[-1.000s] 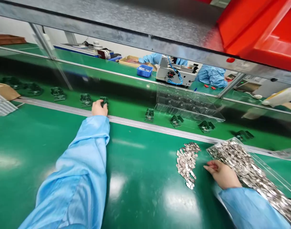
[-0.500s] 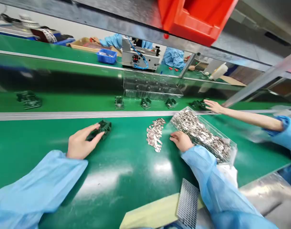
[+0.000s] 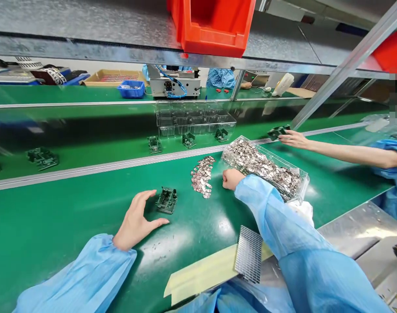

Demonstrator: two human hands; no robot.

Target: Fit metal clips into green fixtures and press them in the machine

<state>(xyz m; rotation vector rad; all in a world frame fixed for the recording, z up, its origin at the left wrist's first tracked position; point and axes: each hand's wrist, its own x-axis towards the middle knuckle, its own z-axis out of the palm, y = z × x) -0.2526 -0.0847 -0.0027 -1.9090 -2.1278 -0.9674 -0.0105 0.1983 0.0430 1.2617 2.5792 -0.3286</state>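
Note:
A small dark green plastic part [image 3: 167,200] lies on the green bench just in front of my left hand [image 3: 136,219]. That hand rests on the bench with fingers spread, close to the part but apart from it. My right hand [image 3: 230,178] is curled by a loose heap of small silver metal clips [image 3: 201,176], and I cannot make out anything in its fingers. A clear tray full of the same clips [image 3: 266,167] sits right beside that hand.
More dark green parts [image 3: 154,144] ride on the conveyor strip behind the metal rail [image 3: 71,171]. A co-worker's hand [image 3: 291,138] at the right holds one such part. Clear plastic trays [image 3: 195,118] stand behind. A red bin [image 3: 214,26] hangs overhead. A ribbed grey piece [image 3: 249,253] lies near the front edge.
My left hand took a green part from the conveyor, brought it to the bench and let go of it. My right hand stayed by the clips. A co-worker's hand came into view.

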